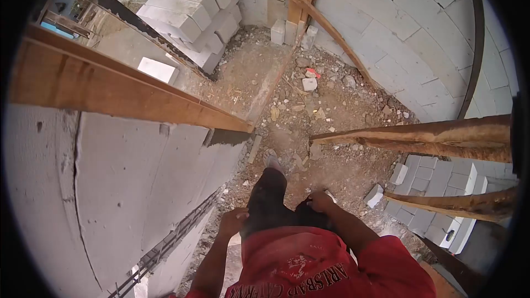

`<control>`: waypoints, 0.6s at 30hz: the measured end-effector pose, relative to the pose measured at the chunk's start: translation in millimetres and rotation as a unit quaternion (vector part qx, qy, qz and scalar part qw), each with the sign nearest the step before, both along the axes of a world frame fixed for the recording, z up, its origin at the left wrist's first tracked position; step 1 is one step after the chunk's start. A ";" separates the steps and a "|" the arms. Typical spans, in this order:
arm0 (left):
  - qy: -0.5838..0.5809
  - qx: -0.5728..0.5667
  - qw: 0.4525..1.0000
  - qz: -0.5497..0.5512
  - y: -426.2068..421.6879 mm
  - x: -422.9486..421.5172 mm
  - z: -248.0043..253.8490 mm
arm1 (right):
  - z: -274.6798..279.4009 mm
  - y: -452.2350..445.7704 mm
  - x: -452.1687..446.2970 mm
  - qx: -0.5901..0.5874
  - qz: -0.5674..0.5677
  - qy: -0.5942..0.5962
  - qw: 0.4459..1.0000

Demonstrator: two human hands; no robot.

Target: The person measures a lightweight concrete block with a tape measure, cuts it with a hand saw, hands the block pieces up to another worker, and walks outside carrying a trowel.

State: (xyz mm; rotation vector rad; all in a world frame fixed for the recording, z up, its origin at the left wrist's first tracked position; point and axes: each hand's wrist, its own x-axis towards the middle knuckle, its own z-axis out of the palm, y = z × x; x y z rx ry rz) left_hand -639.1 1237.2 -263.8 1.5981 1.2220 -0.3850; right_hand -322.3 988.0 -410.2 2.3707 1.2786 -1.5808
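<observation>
My left hand [234, 221] is at the outer side of my left thigh, its fingers curled against the dark trousers [266, 201]. On the other thigh, my right hand [321, 202] is closed at the trouser cloth, with its fingertips partly hidden. No tool shows in either hand. Below the hands hangs my red printed shirt [301, 262]. One foot [272, 158] is forward on the rubble-strewn ground [292, 132].
A grey block wall [127, 187] runs close on the left, with a wooden post [127, 96] beside it. Another timber post [414, 137] stands to the right. White blocks are stacked [193, 11] at the back left and piled [430, 182] at right. A plank [337, 38] leans ahead.
</observation>
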 end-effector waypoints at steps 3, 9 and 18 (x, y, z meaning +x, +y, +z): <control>0.033 0.031 0.998 -0.032 63.9 59.2 35.6 | 21.6 133.8 58.1 0.086 -0.146 -0.013 0.985; -0.035 -0.005 0.999 -0.008 116.7 120.4 34.7 | 22.5 303.6 176.9 0.177 -0.288 -0.045 0.940; -0.106 -0.022 0.981 0.162 182.5 240.8 77.1 | -64.3 233.1 354.9 -0.007 -0.100 -0.105 0.989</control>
